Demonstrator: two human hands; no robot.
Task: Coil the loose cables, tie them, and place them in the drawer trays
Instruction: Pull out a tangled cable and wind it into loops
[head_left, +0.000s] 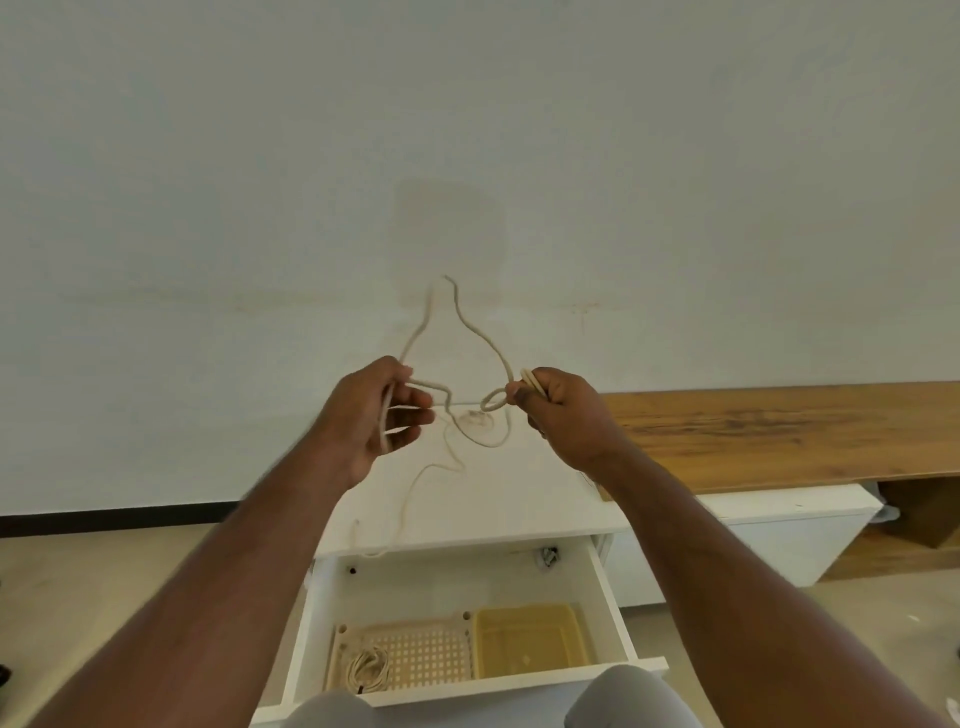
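The open white drawer (457, 623) holds two trays side by side. The left one, a pale perforated tray (415, 657), has a coiled cable (368, 669) lying in its near left corner; the yellowish tray (530, 644) on the right touches it and looks empty. The drawer's front edge lies just ahead of the person's knees, with floor on either side.

Above the white cabinet top (519, 499), both hands are raised in front of the wall. The left hand (371, 415) has its fingers curled around a strand of the loose cable (478, 338), which runs across its palm. From there the cable rises to a narrow peak, then falls to the right hand (561, 410), which pinches several small loops between thumb and fingers. A slack length sags between the hands and trails down over the cabinet top to its front edge. A wooden bench (779, 431) stretches off to the right.
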